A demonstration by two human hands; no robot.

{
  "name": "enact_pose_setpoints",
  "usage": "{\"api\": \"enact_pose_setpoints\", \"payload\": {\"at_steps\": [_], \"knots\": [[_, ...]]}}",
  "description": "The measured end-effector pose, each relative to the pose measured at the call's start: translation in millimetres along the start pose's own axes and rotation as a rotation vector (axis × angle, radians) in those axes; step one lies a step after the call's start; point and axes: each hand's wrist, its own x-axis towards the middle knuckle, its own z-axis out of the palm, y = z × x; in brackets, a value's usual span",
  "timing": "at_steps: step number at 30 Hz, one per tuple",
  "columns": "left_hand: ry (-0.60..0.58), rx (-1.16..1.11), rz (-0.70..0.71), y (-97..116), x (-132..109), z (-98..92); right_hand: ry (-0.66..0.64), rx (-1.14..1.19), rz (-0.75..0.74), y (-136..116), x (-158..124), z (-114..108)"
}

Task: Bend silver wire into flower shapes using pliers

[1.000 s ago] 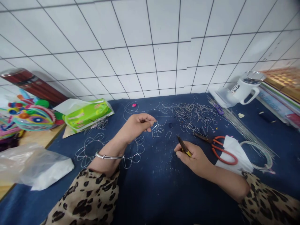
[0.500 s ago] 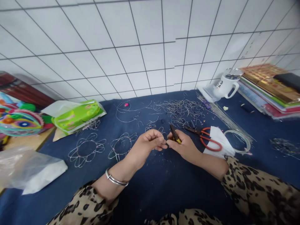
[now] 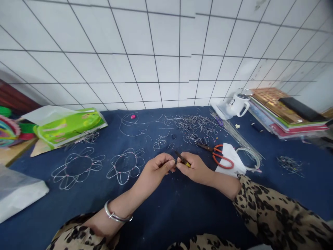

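My left hand (image 3: 161,166), with a silver bangle on the wrist, is closed in a pinch; what lies between its fingertips is too small to make out. Close beside it, my right hand (image 3: 194,166) is wrapped round a pair of pliers (image 3: 183,159) with dark jaws and yellow handles. The jaws point up and left, away from me. To the left of my hands, two flower-shaped wire rings with small pink beads lie on the blue cloth: a nearer wire flower (image 3: 125,166) and a farther-left wire flower (image 3: 78,168).
Loose wire pieces (image 3: 195,125) are heaped at the back. Red-handled scissors (image 3: 223,161) lie on white paper (image 3: 231,152) beside a wire coil (image 3: 256,158). A white mug (image 3: 238,104) and stacked books (image 3: 283,107) stand back right; a green packet (image 3: 69,126) lies left.
My view has shifted, so the table things appear farther left and the wall takes up more of the picture. Both hands stay close together, the right still holding the pliers.
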Motion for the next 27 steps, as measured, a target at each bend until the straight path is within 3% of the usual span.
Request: {"api": "enact_pose_setpoints", "payload": {"at_steps": [14,22,27], "knots": [[0.001,0.093,0.055,-2.3,-2.7,0.4,-0.043,-0.045,-0.060,2.5,0.5,2.3],[0.082,0.229,0.170,-6.5,-4.1,-2.2,-0.071,-0.068,-0.026,-1.1,0.8,1.2],[0.105,0.211,0.153,-5.8,-4.1,-1.5,-0.056,-0.087,-0.025,-4.3,0.6,0.8]]}}
